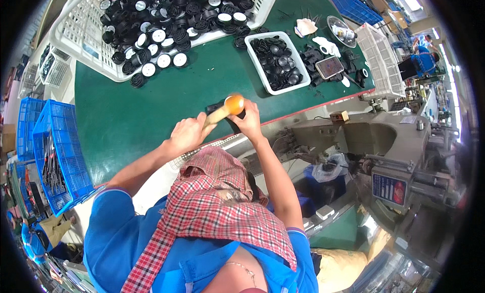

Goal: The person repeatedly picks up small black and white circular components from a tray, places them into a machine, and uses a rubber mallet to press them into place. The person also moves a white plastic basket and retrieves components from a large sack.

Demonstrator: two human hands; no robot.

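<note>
My left hand (188, 133) is wrapped round the light wooden handle of a mallet (217, 115). The mallet's rounded orange head, slightly blurred, is over the front part of the green table, beside the fingers of my right hand (249, 122). Those fingers are curled round a dark part (235, 123) at the table's front edge, mostly hidden by the mallet and my hand. Just behind the handle lies a short black piece (214, 108). I cannot tell whether it joins the part in my right hand.
A white crate (81, 53) heaped with black round parts, some white-faced, stands at the back left. A white tray (277, 91) holds black caps. Beyond it lie a phone (329, 68) and loose black parts. Blue crates (60, 141) stand left, a grey machine (374, 136) right.
</note>
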